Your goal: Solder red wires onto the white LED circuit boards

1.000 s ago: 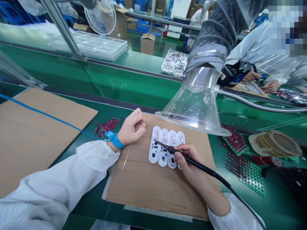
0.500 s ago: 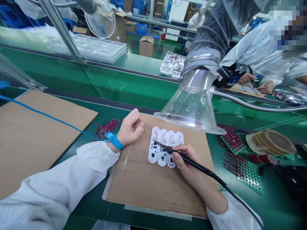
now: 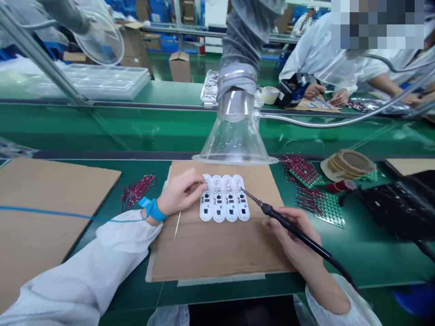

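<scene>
My right hand (image 3: 295, 233) is wrapped round a black soldering iron (image 3: 295, 232). The iron's tip is at the upper part of the rightmost white board (image 3: 243, 210), by its wires. Several such long, rounded boards lie side by side, each with black parts and small red wires. My left hand (image 3: 183, 192), a blue strap (image 3: 154, 209) on its wrist, is closed in a pinch at the top of the leftmost board (image 3: 205, 213). A thin solder wire (image 3: 177, 225) trails below this hand; its end at the fingertips is hidden.
Cardboard (image 3: 220, 253) lies under the boards. A clear fume hood (image 3: 236, 140) hangs just behind them. Dark red wires (image 3: 138, 190) lie left; green circuit boards (image 3: 331, 209) and a tape roll (image 3: 348, 164) sit right. A co-worker's hands (image 3: 326, 94) are across the bench.
The iron's tip has gone from the leftmost board to the rightmost. My left hand has come to the leftmost board's top. The view has turned right.
</scene>
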A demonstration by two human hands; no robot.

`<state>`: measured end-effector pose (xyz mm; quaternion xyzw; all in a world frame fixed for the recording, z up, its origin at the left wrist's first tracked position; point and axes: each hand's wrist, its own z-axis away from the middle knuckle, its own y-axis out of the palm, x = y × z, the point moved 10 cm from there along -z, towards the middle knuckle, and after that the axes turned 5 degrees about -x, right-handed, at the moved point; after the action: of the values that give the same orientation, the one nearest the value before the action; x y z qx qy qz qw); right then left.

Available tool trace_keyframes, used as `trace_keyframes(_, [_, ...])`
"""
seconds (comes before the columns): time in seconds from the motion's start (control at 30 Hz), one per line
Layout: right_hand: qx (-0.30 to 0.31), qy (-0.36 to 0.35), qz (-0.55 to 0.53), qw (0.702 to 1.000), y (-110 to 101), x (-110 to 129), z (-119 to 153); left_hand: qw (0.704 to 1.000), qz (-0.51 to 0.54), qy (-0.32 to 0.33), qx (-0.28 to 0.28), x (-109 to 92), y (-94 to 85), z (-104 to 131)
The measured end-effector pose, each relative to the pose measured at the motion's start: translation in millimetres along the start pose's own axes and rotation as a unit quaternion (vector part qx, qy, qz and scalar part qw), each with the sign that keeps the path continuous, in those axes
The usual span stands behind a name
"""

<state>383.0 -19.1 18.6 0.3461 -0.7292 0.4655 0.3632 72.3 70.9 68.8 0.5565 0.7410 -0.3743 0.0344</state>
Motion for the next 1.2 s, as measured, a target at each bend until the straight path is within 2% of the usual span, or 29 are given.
trace_keyframes(0.07, [-0.04, -0.009, 0.018, 0.999, -22, -4, 20, 0.998, 0.005, 0.026, 0.065, -20, 18.0, 0])
trace_keyframes(0.13, [-0.076, -0.022, 0.004, 0.997, -36, -5, 35, 0.995, 0.004, 0.039, 0.091, -38, 30.4, -3])
trace_keyframes(0.27, [-0.086, -0.019, -0.074, 0.993, -34, -7, 44, 0.997, 0.017, 0.056, 0.057, -58, 38.8, -8])
trace_keyframes(0.43, [-0.078, 0.022, -0.087, 0.993, -25, -13, 39, 0.997, 0.068, 0.032, 0.015, -49, 37.4, -2])
trace_keyframes(0.77, [-0.035, 0.019, -0.047, 0.998, -23, -16, 44, 0.996, 0.051, 0.049, 0.059, -49, 47.1, 5])
trace_keyframes(1.2, [-0.019, 0.016, -0.046, 0.999, -20, -16, 44, 0.995, 0.052, 0.056, 0.07, -49, 49.8, 5])
